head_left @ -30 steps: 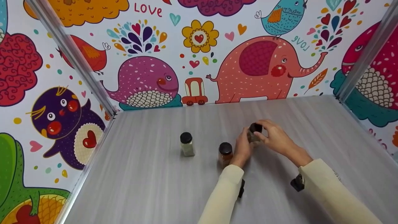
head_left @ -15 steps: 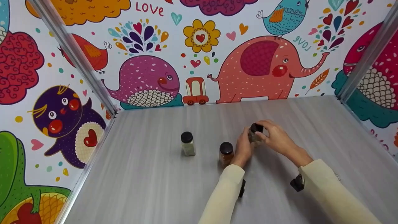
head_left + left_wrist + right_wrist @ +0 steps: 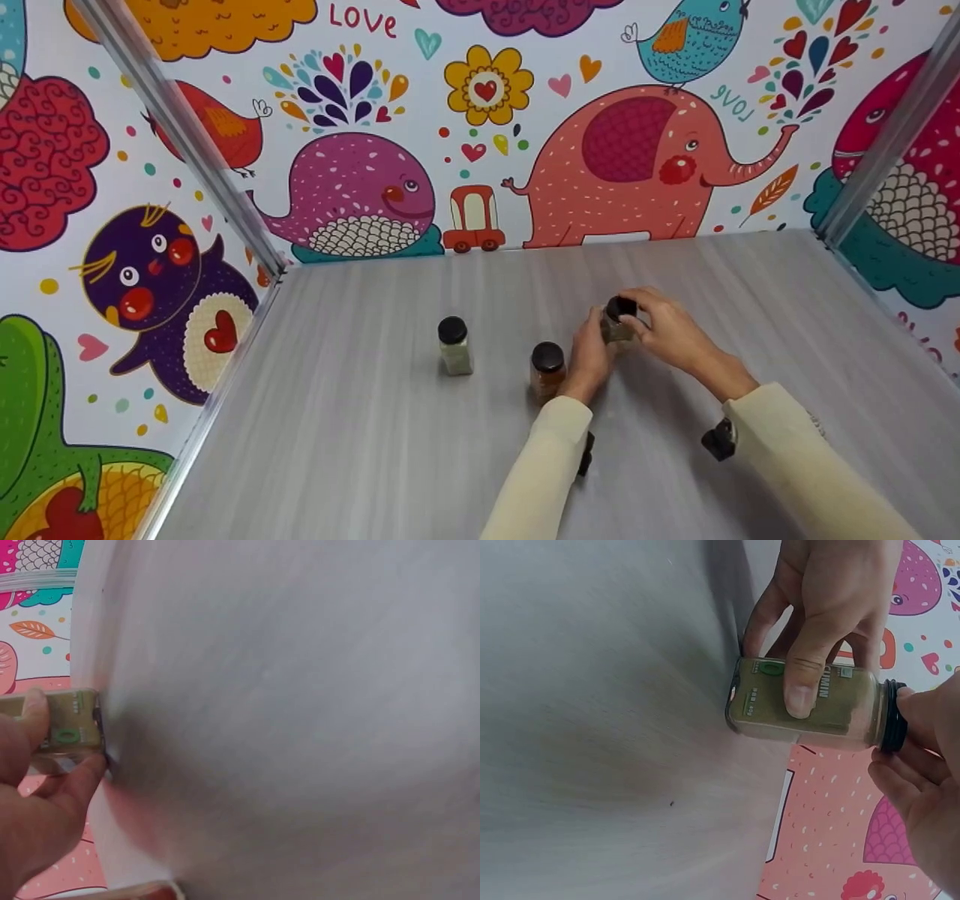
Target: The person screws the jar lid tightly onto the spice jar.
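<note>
A clear spice jar (image 3: 769, 701) of greenish-brown powder, with a printed label, stands upright on the table in the head view. My left hand (image 3: 591, 352) grips its body, thumb across the label in the right wrist view. With my right hand (image 3: 679, 334) I pinch its black lid (image 3: 894, 720), which sits on the jar's neck. Just left of my left wrist stands a black-lidded jar of orange-red powder (image 3: 547, 381), partly covered by that hand. Another black-lidded jar, with pale green powder (image 3: 455, 357), stands farther left.
The grey wood-grain table (image 3: 337, 435) ends at a back wall (image 3: 510, 165) printed with cartoon animals. Metal posts (image 3: 180, 135) rise at the back corners, and a printed side panel (image 3: 172, 300) borders the left edge.
The head view has shifted very slightly. Both hands stay on the same jar, one at the body and one at the lid, and the other two jars have not moved.
</note>
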`<state>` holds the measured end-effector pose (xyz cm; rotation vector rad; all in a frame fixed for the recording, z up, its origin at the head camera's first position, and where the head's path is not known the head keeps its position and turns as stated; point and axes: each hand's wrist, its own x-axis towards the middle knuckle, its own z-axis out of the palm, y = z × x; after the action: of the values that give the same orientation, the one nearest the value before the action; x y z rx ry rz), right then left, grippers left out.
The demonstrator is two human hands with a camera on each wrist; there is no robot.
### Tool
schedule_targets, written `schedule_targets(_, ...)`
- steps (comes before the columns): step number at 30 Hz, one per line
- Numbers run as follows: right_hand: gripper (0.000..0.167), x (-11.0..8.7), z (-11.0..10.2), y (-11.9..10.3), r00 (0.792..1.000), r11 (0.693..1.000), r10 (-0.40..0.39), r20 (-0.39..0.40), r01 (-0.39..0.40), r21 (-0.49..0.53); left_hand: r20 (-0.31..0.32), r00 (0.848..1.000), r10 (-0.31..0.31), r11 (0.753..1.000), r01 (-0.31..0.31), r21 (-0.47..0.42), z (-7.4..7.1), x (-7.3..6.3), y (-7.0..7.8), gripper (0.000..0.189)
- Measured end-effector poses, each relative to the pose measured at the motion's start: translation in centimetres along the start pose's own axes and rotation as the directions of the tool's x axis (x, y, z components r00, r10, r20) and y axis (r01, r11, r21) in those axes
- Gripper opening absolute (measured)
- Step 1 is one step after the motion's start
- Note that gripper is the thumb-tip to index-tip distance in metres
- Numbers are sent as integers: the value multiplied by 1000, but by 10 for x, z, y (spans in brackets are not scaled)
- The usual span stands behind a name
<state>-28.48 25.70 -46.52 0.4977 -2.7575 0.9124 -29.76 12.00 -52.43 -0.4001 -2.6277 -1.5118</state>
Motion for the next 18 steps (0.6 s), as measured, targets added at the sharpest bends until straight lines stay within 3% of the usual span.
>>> schedule_targets(6,40,-1,-1,-1,1000,1000,6,15,-6,-8,-5,1000,26,1000,-26,-7,-1,0,-2,45)
schedule_targets(11,41,0,-1,0,999,1000,-18,30,18,-10,2,1000,8,1000,-8,-15,-1,0,-3,45)
schedule_targets(18,38,0,1,0,998,997,-62,-12,61,-42,37,998,-42,999,43,-19,-1,1,1,48)
